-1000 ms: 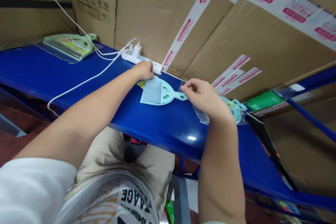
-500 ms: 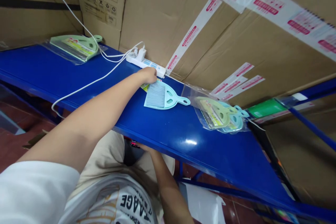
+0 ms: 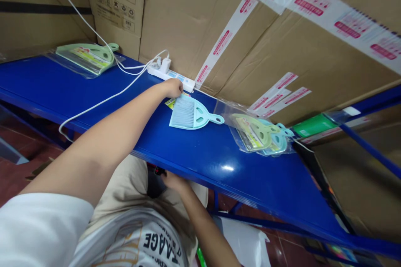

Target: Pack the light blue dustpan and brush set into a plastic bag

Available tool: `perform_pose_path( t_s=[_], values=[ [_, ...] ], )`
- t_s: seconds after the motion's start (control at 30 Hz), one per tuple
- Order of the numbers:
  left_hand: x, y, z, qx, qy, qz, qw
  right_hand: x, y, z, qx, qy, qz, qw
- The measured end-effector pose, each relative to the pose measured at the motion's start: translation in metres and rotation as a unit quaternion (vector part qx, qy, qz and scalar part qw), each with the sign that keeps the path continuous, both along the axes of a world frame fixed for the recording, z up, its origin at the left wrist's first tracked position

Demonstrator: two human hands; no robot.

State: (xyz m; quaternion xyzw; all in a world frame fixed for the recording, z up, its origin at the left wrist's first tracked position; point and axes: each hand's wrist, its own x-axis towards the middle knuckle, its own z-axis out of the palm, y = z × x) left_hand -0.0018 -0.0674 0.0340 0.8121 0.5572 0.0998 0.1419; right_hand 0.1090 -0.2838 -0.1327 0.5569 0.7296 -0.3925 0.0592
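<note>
A light blue dustpan (image 3: 201, 112) lies flat on the blue table, its handle pointing right. The matching brush (image 3: 184, 110) is nested in it with its bristles to the left. My left hand (image 3: 173, 87) is closed at the dustpan's upper left corner; its fingertips are hidden. A yellow printed card (image 3: 170, 103) sticks out beneath that corner. Below the table's front edge, over my lap, my right hand (image 3: 172, 180) has its fingers curled beside a small black device with a lit display (image 3: 159, 171). What those fingers hold is hidden.
A white power strip (image 3: 188, 84) with cables lies behind my left hand. A bagged green dustpan set (image 3: 90, 56) is at the far left; bagged green and blue sets (image 3: 258, 133) lie to the right. Cardboard (image 3: 188, 16) walls the back. A green packet (image 3: 315, 125) sits at back right.
My right hand has come further out from under the table edge, so more of it shows. My left hand stays at the dustpan's corner. The view has shifted slightly.
</note>
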Motion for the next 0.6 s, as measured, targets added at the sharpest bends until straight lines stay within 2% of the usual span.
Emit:
perform_pose_path(
  t_s=[0.03,0.07,0.1,0.13,0.17,0.2,0.27,0.33,0.37,0.43,0.5,0.6],
  values=[
    [-0.001,0.001,0.000,0.000,-0.002,-0.006,1.000,-0.002,-0.010,0.007,-0.010,-0.011,0.009,1.000],
    [-0.002,0.002,-0.001,0.001,-0.004,-0.012,1.000,-0.004,-0.020,0.020,-0.041,-0.005,0.072,0.997],
    [-0.003,0.002,-0.001,0.002,-0.006,-0.018,1.000,-0.004,-0.030,0.038,-0.075,0.023,0.172,0.982],
    [-0.004,0.002,-0.001,0.003,-0.009,-0.021,1.000,-0.002,-0.037,0.062,-0.070,0.065,0.252,0.963],
    [-0.005,0.002,0.000,0.001,-0.011,-0.024,1.000,0.002,-0.040,0.089,-0.026,0.102,0.286,0.952],
    [-0.006,0.002,0.000,-0.002,-0.013,-0.026,1.000,0.009,-0.038,0.118,0.041,0.120,0.273,0.954],
    [-0.008,0.001,0.001,-0.011,-0.022,-0.032,0.999,0.030,-0.018,0.172,0.196,0.115,0.176,0.958],
    [-0.010,0.002,0.002,-0.020,-0.038,-0.039,0.998,0.057,0.019,0.207,0.325,0.069,0.061,0.941],
    [-0.011,0.003,0.001,-0.022,-0.047,-0.040,0.998,0.070,0.040,0.214,0.356,0.036,0.025,0.933],
    [-0.013,0.006,-0.001,-0.025,-0.064,-0.040,0.997,0.095,0.080,0.212,0.370,-0.028,-0.013,0.928],
    [-0.015,0.011,-0.004,-0.024,-0.079,-0.040,0.996,0.111,0.107,0.196,0.330,-0.074,-0.035,0.941],
    [-0.017,0.017,-0.008,-0.022,-0.089,-0.047,0.995,0.120,0.119,0.173,0.272,-0.040,-0.054,0.960]
  ],
)
